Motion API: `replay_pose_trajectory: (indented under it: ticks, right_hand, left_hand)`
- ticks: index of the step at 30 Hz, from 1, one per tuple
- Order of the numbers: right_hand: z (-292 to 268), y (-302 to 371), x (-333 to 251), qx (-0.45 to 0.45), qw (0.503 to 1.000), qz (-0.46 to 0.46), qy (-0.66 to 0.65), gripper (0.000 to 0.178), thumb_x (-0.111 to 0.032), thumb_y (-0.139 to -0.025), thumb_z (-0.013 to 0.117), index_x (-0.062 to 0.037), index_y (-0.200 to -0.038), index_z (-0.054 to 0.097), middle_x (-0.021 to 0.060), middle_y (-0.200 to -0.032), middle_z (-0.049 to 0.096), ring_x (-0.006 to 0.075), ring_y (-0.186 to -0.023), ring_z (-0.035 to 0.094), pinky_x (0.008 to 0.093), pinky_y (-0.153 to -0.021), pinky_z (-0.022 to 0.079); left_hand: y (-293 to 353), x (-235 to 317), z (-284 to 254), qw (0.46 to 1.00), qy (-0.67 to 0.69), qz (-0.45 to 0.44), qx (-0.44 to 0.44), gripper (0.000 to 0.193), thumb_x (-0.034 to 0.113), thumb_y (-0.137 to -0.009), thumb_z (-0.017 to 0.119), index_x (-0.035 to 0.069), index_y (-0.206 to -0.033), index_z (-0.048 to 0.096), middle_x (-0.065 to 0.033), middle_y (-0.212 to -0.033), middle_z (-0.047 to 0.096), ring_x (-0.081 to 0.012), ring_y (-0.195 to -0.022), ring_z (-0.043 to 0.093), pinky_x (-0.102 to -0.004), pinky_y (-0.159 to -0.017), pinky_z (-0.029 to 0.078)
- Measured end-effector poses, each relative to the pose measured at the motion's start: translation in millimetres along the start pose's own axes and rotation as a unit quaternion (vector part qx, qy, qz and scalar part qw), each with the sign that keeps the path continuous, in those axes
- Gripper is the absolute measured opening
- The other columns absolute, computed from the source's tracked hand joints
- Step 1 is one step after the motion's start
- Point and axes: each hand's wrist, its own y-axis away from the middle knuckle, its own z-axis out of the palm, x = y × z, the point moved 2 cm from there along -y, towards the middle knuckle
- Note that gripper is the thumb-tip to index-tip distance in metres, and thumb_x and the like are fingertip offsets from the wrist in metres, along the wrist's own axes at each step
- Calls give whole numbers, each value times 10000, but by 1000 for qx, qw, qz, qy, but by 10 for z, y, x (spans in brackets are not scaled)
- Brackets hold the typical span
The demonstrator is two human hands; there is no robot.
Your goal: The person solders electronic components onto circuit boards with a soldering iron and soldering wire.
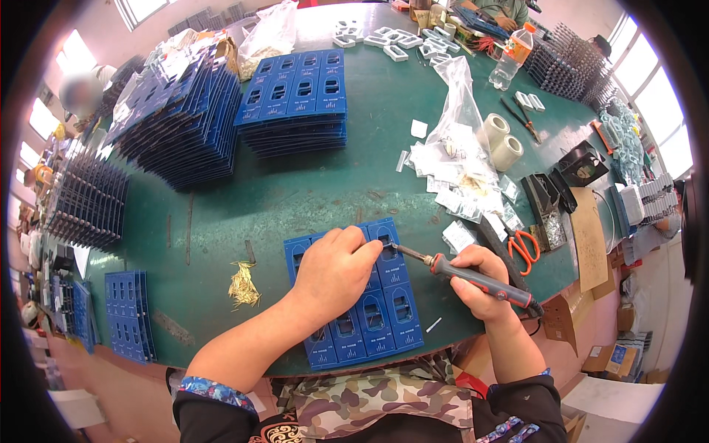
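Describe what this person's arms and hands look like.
The left hand and right hand are ungloved, with five-fingered human shapes. The forearms are uncovered up to dark sleeves, edged with blue, multicoloured patterned cuffs.

Stacked blue circuit boards, a soldering iron and green workbench mark an electronics workshop.

I see the left forearm slanting inward across the near edge of the surface, left hand back-up, fingers bent; the right forearm rises more steeply, right hand curled in a grip.
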Motion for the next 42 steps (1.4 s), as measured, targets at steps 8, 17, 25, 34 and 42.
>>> replay_pose_trajectory:
  ticks: [8,17,25,34,42]
  right_hand:
    - [-3,11,-12,4,1000,-10,10,211,-37,-768,702,18,-953,615,96,-803,622,154,-663,552,286,-598,431]
    - [28,-31,-43,-16,999,-28,35,206,-53,-768,710,12,-943,622,94,-763,612,169,-637,548,296,-579,421]
    - [29,-24,-46,-14,999,-23,31,206,-36,-762,704,10,-944,621,94,-773,614,169,-638,547,294,-582,421]
    - [23,9,-40,-9,1000,-18,22,212,-32,-767,699,12,-956,613,92,-797,618,155,-675,554,284,-608,430]
    - [-3,-1,-36,2,1000,-17,16,214,-34,-771,703,11,-964,620,95,-794,619,162,-660,563,289,-595,436]
  left_hand:
    - [10,-2,-13,1000,5,1,15,170,14,-793,694,54,-958,689,-77,-813,595,-284,-718,597,-391,-612,500]
    - [4,-15,15,1000,-10,9,1,186,25,-779,693,62,-961,681,-70,-811,575,-277,-710,588,-389,-608,498]
    - [-2,-3,20,1000,-16,16,-2,204,29,-776,690,67,-976,678,-69,-819,575,-272,-719,591,-383,-614,502]
    - [12,3,15,1000,-12,12,9,184,27,-783,694,56,-964,682,-75,-815,584,-276,-726,600,-381,-620,508]
    - [-2,25,-28,1000,0,-10,12,159,29,-801,694,48,-959,683,-86,-807,591,-288,-740,612,-390,-631,512]
